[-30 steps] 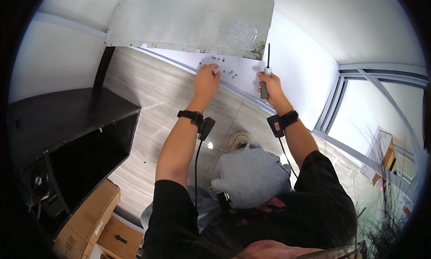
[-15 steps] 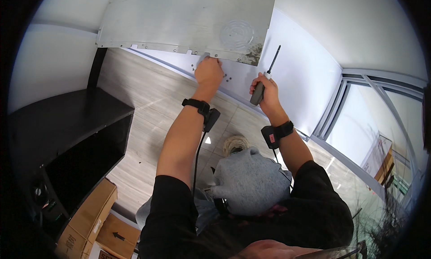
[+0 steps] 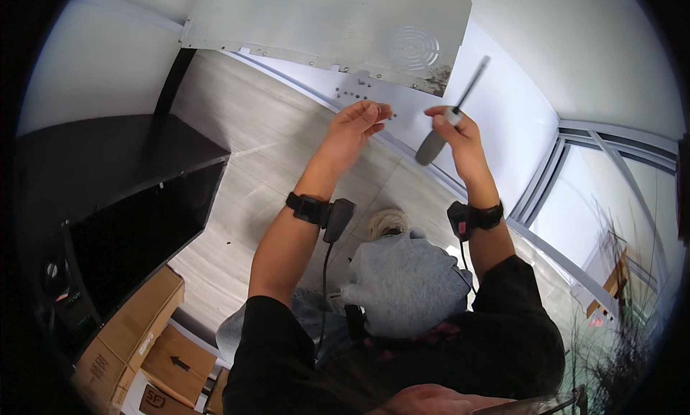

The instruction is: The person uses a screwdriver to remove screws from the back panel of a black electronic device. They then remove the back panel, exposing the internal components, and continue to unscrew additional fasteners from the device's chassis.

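My right hand [image 3: 463,138] grips a screwdriver [image 3: 431,148] with a dark grey handle; its shaft points up and to the right. Over the white ledge, my left hand [image 3: 353,127] is closed, thumb and fingers drawn together at the tips. What sits between those fingertips is too small to make out. Several small dark screws [image 3: 352,94] lie on the white ledge just beyond the left hand. Behind them is a grey metal panel [image 3: 323,20] with holes and small tabs along its near edge, a round vent pattern and a rusty stain at the right corner.
To the left stands a black open cabinet [image 3: 108,156]. Cardboard boxes [image 3: 129,329] are stacked in front of it. A grey metal frame [image 3: 553,171] rises on the right beside the white wall. My knee and shoe [image 3: 388,222] are below my hands, over a tiled floor [image 3: 251,120].
My left hand has drawn back from the panel's edge, uncovering screws there, and now pinches its fingertips nearer the right hand. The right hand has shifted slightly right with the screwdriver.
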Demonstrator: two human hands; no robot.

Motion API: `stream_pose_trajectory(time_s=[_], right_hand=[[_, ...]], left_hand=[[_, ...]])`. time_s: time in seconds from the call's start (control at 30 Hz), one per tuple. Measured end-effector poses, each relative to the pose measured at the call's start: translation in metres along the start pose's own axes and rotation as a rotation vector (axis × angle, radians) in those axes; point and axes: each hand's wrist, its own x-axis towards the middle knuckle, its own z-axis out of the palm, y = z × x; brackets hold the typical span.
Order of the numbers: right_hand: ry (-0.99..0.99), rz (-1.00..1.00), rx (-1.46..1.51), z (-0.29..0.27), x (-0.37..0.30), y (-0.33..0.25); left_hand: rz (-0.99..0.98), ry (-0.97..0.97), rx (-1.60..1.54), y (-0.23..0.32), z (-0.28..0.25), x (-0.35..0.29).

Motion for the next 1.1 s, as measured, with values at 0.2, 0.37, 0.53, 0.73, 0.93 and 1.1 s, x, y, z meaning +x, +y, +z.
stream_pose_trajectory(time_s=[0.2,0.37,0.53,0.73,0.93,1.1], right_hand=[[-0.093,-0.006,-0.174,0.076,0.027,-0.023],[-0.055,-0.195,-0.268,0.123,0.024,-0.015],[-0.172,-0.221,-0.143,0.142,0.018,-0.009],[-0.342,-0.171,-0.173,0.153,0.005,-0.019],[-0.314,-0.128,0.194,0.147,0.006,-0.005],[-0.277,-0.239,0.223,0.136,0.008,-0.004]], left_hand=[[0.026,-0.164,-0.292,-0.007,-0.023,-0.025],[0.088,0.006,-0.306,0.003,-0.036,-0.054],[0.113,0.194,-0.264,0.009,-0.045,-0.076],[0.209,0.235,-0.194,0.006,-0.059,-0.087],[0.185,0.239,-0.156,0.010,-0.049,-0.089],[0.172,0.223,-0.168,0.008,-0.036,-0.081]])
